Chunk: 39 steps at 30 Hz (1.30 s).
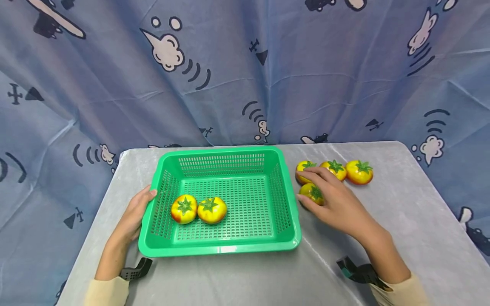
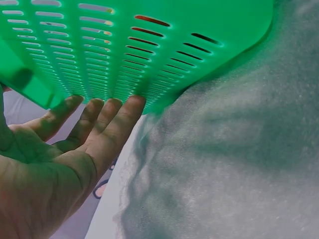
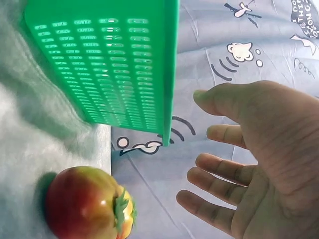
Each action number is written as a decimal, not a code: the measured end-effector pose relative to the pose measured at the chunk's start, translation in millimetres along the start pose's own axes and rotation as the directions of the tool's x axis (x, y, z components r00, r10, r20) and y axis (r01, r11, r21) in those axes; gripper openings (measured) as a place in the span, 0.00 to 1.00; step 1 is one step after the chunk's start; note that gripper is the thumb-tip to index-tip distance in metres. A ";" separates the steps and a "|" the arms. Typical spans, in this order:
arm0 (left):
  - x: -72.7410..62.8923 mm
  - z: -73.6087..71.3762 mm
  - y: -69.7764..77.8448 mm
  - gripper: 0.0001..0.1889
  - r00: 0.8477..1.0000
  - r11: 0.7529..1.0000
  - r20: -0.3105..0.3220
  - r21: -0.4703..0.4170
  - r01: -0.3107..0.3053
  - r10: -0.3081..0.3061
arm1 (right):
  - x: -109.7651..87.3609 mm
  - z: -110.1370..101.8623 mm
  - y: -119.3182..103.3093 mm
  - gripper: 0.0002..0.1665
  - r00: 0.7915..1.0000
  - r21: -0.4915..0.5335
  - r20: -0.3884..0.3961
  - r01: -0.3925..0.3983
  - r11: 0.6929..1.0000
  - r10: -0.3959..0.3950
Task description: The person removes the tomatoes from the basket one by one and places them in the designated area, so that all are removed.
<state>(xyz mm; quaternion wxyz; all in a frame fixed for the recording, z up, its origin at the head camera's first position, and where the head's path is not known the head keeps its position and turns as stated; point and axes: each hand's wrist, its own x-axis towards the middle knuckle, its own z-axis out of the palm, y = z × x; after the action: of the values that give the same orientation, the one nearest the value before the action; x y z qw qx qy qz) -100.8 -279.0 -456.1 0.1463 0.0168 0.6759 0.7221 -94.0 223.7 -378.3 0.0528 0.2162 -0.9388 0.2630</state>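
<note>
A green basket (image 1: 220, 249) is held by the left hand (image 1: 134, 210); two tomatoes (image 1: 183, 209) are contained in it, between the hands; a third tomato (image 1: 311, 192) is partly covered by the right hand (image 1: 337, 204); three more tomatoes (image 1: 359, 173) are ranged beyond.

Creased blue curtain (image 1: 229, 80), white and black cartoon prints (image 1: 168, 54), grey cloth-covered table (image 1: 413, 208) before it, soft light

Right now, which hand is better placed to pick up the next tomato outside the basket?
Right, I'd say: the right hand hovers by the tomatoes outside the basket, holding nothing. The left hand is across on the basket's opposite side, holding it.
</note>
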 end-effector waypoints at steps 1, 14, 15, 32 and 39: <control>-0.2 -0.5 -0.2 0.32 1.000 1.000 -0.003 -0.003 0.002 -0.002 | 1.3 -0.2 -1.4 0.32 1.000 0.004 0.002 0.008 1.000 -0.008; 0.3 -2.6 -1.3 0.34 1.000 1.000 0.018 0.006 -0.009 0.009 | 16.5 -2.5 -13.2 0.35 0.998 -0.023 0.046 0.046 0.999 -0.045; 0.3 -2.4 -1.2 0.34 1.000 1.000 0.018 0.008 -0.010 0.010 | 17.5 -3.0 -14.4 0.35 0.998 -0.025 0.054 0.044 0.999 -0.043; 1.2 0.5 0.6 0.35 1.000 1.000 0.021 0.001 -0.007 0.007 | 35.3 -3.6 -31.5 0.34 0.991 -0.070 0.103 0.089 0.994 -0.082; 0.0 -0.5 0.6 0.35 1.000 1.000 0.022 0.002 -0.018 0.018 | 46.5 -4.7 -42.2 0.35 0.986 -0.056 0.138 0.103 0.993 -0.094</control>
<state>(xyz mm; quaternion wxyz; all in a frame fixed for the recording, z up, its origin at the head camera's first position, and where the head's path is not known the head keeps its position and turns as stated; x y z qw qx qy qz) -101.0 -279.5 -455.5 0.1471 0.0310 0.6747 0.7226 -117.7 176.1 -344.5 0.0088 0.2778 -0.9362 0.2150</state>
